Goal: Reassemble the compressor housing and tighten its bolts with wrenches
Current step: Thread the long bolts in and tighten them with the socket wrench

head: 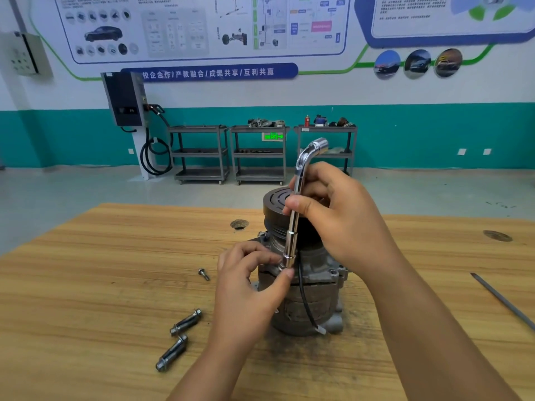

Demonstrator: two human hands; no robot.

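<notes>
The grey cast-metal compressor housing (315, 285) stands on end near the middle of the pale wooden table (115, 256). Its dark grooved pulley (276, 198) is uppermost, so the flange holes face up and a tool can come straight down onto them. The right hand (341, 215) curls round the upper shaft of the chrome L-shaped socket wrench (291, 235), thumb laid across the front. It holds the wrench upright, bent end in the air and long end down at the near flange ear. Gripped like this, the long leg probably serves as a spinner for running a bolt down quickly rather than as a lever for the final pull.

The left hand (246, 282) pinches thumb and forefinger together at the foot of the wrench, apparently to keep the socket square on a bolt head. The bolt itself is hidden behind the fingertips (285, 274), so I cannot tell whether the socket is seated.

Two long steel flange-head bolts (185, 322) lie loose on the table to the left of the housing, with a short steel bolt (204, 274) nearer to it. All are within easy reach of the left hand and likely wait their turn. A thin black cable (302, 293) hangs down the front of the housing. A slim grey metal rod (503, 299) lies well apart at the right edge
</notes>
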